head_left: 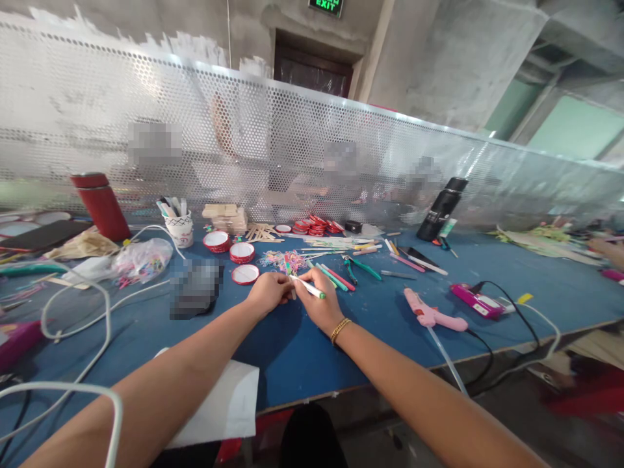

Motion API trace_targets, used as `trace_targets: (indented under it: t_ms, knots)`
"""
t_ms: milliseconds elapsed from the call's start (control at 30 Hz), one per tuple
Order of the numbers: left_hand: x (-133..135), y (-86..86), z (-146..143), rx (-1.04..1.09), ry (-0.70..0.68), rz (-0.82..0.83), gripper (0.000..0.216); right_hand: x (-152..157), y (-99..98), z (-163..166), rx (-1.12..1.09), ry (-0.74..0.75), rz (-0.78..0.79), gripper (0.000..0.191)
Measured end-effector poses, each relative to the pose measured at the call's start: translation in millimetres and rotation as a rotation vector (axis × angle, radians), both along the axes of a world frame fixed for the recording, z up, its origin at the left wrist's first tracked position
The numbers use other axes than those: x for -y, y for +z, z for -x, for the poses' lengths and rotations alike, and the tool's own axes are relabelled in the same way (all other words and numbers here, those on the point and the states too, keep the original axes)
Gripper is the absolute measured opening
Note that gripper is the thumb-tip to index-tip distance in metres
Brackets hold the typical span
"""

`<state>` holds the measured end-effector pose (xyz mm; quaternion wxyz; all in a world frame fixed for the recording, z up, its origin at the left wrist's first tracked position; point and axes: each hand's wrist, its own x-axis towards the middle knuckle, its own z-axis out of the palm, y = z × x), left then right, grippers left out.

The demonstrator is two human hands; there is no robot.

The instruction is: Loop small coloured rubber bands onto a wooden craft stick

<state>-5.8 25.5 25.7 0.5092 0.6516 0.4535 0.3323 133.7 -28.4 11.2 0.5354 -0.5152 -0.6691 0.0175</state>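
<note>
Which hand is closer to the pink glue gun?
Right. The right hand, holding a pen, is left of the pink glue gun; the left hand is farther left.

A long worktable topped with blue cloth (560, 279) is stretching from left to right across the scene, its near edge showing bare wood at the right. Along its far side a curved screen of white perforated metal sheet (97, 117) is standing and running off to the right. Beyond the screen a rough grey concrete wall (439, 58) is rising, with a dark brown doorway (312, 71) sitting in its middle and a green exit sign (325, 6) glowing above it. At the far right, pale green window panes (575, 130) are letting daylight in. Below the table's near right edge, a dull grey floor (511, 416) is showing.
</note>
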Motion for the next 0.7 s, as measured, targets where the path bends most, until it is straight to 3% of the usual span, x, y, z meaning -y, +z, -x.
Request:
trace_targets:
  t_ms: [300,700]
  knots:
    - [-0.3,0.2,-0.2,0.023,0.001,0.016,0.029,-0.7,-0.1,-1.2,-0.047,-0.047,-0.003,0.012]
    - [-2.6,-2.7,0.1,-0.026,0.004,-0.007,0.018,0.8,1.0,0.0,-0.003,0.009,-0.014,0.011]
